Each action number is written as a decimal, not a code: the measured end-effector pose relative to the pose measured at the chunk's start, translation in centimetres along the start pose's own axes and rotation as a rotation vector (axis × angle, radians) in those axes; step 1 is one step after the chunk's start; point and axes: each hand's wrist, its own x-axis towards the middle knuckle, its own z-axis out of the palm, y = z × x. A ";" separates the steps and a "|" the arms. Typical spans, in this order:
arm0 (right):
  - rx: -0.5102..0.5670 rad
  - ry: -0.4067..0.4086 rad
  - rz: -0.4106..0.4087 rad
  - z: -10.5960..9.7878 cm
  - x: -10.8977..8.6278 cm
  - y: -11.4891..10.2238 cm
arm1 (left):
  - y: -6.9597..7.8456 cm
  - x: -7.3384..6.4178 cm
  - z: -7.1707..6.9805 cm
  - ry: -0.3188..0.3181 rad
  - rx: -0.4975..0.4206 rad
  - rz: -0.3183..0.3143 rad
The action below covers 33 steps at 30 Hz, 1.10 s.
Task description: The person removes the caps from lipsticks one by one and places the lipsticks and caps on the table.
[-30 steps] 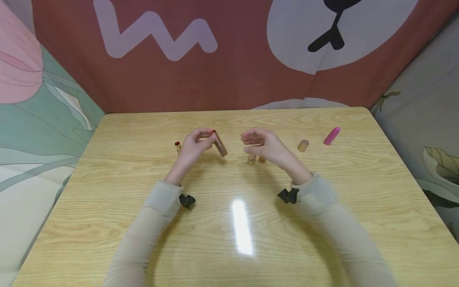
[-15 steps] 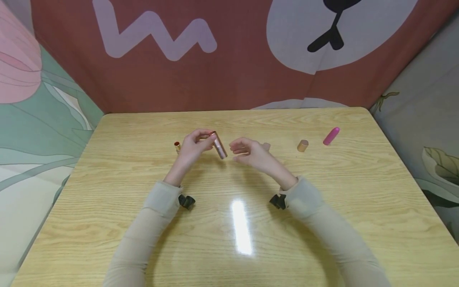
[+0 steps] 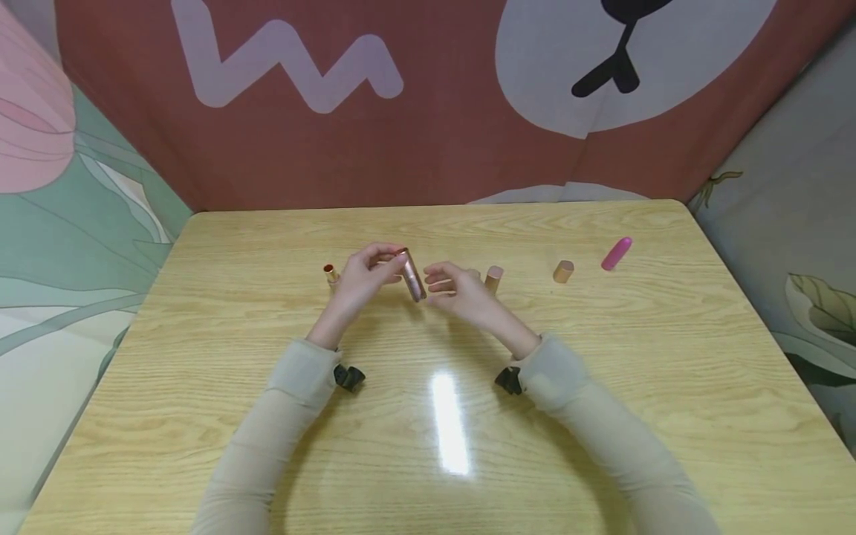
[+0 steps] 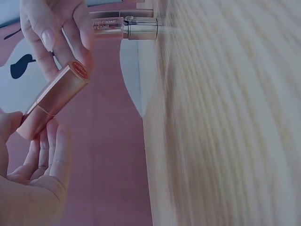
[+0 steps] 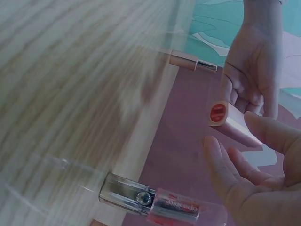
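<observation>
The copper tube [image 4: 52, 102] bears a red label [image 4: 79, 70] too small to read.

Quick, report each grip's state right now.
Left grip: closed, holding the rose-gold lipstick tube.
Right grip: open, by the tube's free end; whether it touches cannot be told.

The lettered clear tube [image 5: 155, 202] and red end label [image 5: 218, 113] cannot be read.
</observation>
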 end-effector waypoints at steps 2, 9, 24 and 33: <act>-0.004 -0.002 0.007 0.1 0.0 0.0 | 0.0 0.0 0.1 -0.008 -0.003 0.003; -0.034 0.002 0.017 0.5 0.1 0.1 | 0.0 -0.1 0.6 -0.025 -0.005 0.035; -0.067 0.034 0.000 0.5 0.0 0.2 | 0.2 -0.2 1.3 -0.061 0.021 0.061; -0.066 0.028 0.030 0.5 -0.1 0.2 | 0.1 -0.3 1.7 -0.062 0.025 0.068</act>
